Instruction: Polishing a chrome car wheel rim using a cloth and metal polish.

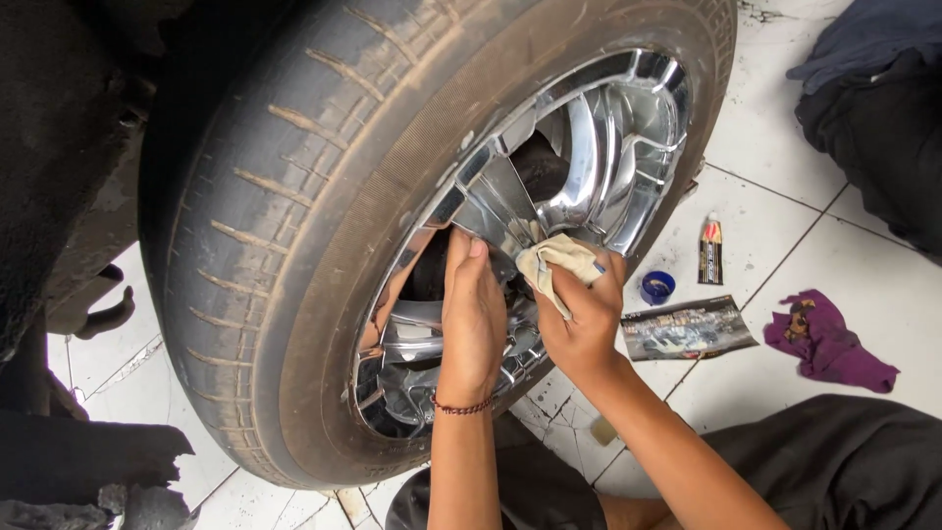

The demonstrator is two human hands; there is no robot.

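White floor tiles, some cracked, lie under a mounted car tyre with a chrome wheel. A person's right hand is closed around a bunched beige cloth, pressing it against a chrome spoke near the hub. The left hand lies flat, fingers together, on the wheel just beside it, seemingly for steadiness. Near on the floor sit a small tube, a blue cap, a printed card and a purple rag.
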